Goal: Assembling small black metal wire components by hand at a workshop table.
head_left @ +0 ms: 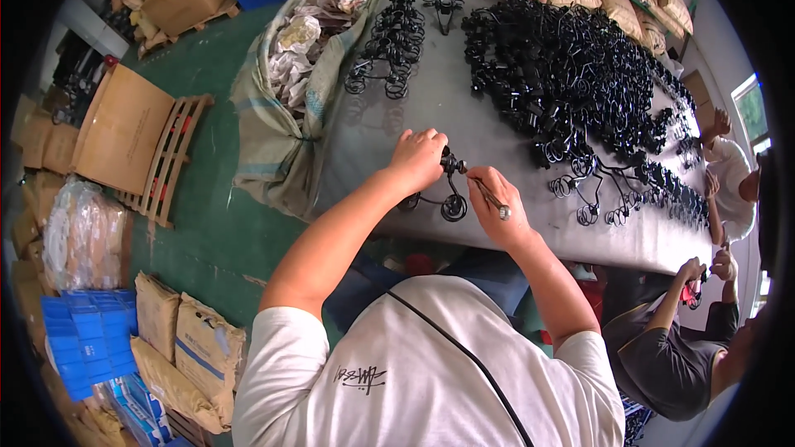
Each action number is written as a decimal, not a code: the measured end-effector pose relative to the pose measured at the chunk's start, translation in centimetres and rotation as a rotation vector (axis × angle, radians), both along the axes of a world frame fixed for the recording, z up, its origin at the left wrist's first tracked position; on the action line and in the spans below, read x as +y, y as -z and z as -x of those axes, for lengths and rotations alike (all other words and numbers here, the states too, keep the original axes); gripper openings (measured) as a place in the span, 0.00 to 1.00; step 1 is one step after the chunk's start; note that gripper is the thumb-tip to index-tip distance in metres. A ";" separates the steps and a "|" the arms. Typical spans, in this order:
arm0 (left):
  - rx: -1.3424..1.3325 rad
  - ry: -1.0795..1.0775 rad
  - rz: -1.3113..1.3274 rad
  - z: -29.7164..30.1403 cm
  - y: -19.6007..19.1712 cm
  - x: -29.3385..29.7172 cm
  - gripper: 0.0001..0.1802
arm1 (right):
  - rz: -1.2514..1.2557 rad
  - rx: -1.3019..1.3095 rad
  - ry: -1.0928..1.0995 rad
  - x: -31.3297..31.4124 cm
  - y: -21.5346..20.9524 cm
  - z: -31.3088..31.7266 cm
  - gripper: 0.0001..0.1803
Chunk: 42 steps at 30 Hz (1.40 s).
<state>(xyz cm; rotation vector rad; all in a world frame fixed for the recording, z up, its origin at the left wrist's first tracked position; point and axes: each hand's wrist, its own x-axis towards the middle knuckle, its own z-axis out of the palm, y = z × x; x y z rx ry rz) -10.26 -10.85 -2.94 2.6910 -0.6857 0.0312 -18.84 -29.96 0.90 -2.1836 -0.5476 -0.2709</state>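
White shirt [414, 364], black part [452, 165] (between fingers [431, 140])

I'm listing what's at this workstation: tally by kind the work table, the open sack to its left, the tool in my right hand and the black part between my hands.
Table: 1
Open sack: 1
Tool in right hand: 1
Black part: 1
Total: 4

You are in a factory workshop. Black wire parts [571, 74] lie heaped on your worktop [447, 103], with co-workers [675, 356] around it; a pallet [175, 153], cartons [124, 128] and sacks [207, 348] line the green floor [203, 199].
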 end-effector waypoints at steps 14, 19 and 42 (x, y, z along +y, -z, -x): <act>0.082 -0.023 0.011 0.1 -0.5 -0.1 0.17 | -0.053 0.050 -0.006 -0.5 0.4 -0.6 0.06; 0.050 -0.022 0.010 0.2 -0.5 -0.3 0.17 | -0.037 0.041 -0.015 -0.6 2.0 -1.4 0.07; -0.063 0.003 0.120 0.2 0.7 -0.2 0.15 | 0.063 -0.112 -0.071 -0.1 0.8 -0.6 0.08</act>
